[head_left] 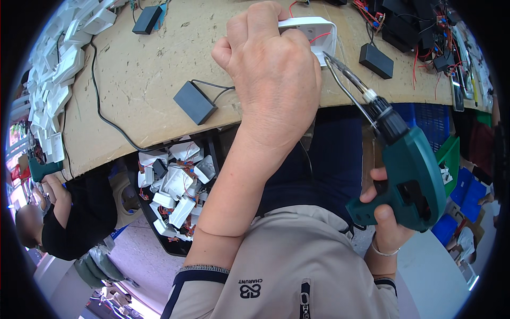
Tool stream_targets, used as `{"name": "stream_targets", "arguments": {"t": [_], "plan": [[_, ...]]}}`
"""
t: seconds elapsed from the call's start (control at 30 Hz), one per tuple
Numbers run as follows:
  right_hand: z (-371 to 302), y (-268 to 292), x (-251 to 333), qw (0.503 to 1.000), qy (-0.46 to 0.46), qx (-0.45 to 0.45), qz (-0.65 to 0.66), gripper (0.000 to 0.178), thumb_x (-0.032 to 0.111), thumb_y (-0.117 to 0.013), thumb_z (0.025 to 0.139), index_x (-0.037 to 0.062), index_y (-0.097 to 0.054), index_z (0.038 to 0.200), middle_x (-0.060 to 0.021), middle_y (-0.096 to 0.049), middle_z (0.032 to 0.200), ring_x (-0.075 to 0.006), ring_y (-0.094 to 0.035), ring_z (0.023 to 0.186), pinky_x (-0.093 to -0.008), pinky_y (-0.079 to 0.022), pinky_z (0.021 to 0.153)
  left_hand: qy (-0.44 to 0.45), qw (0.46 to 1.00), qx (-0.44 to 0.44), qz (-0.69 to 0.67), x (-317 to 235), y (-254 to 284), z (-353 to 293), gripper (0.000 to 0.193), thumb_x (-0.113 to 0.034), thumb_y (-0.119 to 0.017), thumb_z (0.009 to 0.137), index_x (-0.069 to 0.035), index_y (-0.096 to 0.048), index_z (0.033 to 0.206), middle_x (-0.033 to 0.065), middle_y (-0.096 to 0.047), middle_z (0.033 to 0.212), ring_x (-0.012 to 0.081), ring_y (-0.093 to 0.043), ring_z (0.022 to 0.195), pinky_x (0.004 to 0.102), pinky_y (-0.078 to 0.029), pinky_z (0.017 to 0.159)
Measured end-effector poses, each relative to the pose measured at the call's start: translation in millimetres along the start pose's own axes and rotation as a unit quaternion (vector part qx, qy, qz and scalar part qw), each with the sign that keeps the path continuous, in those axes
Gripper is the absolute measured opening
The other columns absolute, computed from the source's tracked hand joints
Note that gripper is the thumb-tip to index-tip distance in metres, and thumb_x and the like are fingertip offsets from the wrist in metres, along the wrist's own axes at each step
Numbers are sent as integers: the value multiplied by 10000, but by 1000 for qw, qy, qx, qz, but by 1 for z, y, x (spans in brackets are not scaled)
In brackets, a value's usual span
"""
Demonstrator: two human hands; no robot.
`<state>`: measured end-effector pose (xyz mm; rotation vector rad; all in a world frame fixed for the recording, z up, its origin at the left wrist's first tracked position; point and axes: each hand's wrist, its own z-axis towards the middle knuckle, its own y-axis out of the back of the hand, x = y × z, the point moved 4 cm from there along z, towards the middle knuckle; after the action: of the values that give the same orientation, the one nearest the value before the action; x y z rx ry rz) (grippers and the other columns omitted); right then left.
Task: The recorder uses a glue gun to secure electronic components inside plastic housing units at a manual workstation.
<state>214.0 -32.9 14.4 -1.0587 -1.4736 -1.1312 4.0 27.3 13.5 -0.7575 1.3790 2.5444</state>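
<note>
Head view: my left hand [271, 80] covers most of the white plastic housing [313, 29] it clamps on the far surface [138, 80]. Below the near edge, a black bin [175, 196] holds white parts with red wires. My right hand [385, 212] grips the green soldering gun [409, 175], tip just right of the housing.

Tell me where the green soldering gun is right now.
In the head view, the green soldering gun sits at right, gripped by the right hand, its tip reaching the white housing under the left hand.

white casing [313, 29] with a red wire [320, 37], dark green drill [411, 178] with a black chuck, black boxes [194, 102] on a tan board [149, 69], blue crate [425, 119], beige jacket [297, 266] with navy cuffs
</note>
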Motion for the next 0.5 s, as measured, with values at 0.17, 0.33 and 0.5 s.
{"name": "stream_targets", "arguments": {"t": [0.17,0.33,0.5], "plan": [[-11,13,-4,998,26,-31,42,726,362,-736,720,-80,-405,1191,-209,-576,978,-175,-611,647,-239,-513,543,-299,866,-385,-112,19,-19,-7,56,-31,-604,636,-9,-577,680,114,-509,978,285,-465,898,406,-315,770],[-11,24,-9,993,81,-25,81,685,332,-719,746,-70,-391,1192,-207,-568,992,-184,-616,651,-242,-518,532,-79,994,-64,45,9,-3,-11,151,-148,-682,663,-59,-674,785,73,-553,1026,233,-491,963,372,-283,836],[-7,26,-9,991,96,-20,88,654,307,-699,769,-68,-378,1197,-211,-562,1002,-184,-619,666,-248,-521,539,-121,988,-95,22,11,-3,-13,139,-143,-695,668,-81,-670,791,74,-553,1055,224,-494,976,367,-275,832]]}}
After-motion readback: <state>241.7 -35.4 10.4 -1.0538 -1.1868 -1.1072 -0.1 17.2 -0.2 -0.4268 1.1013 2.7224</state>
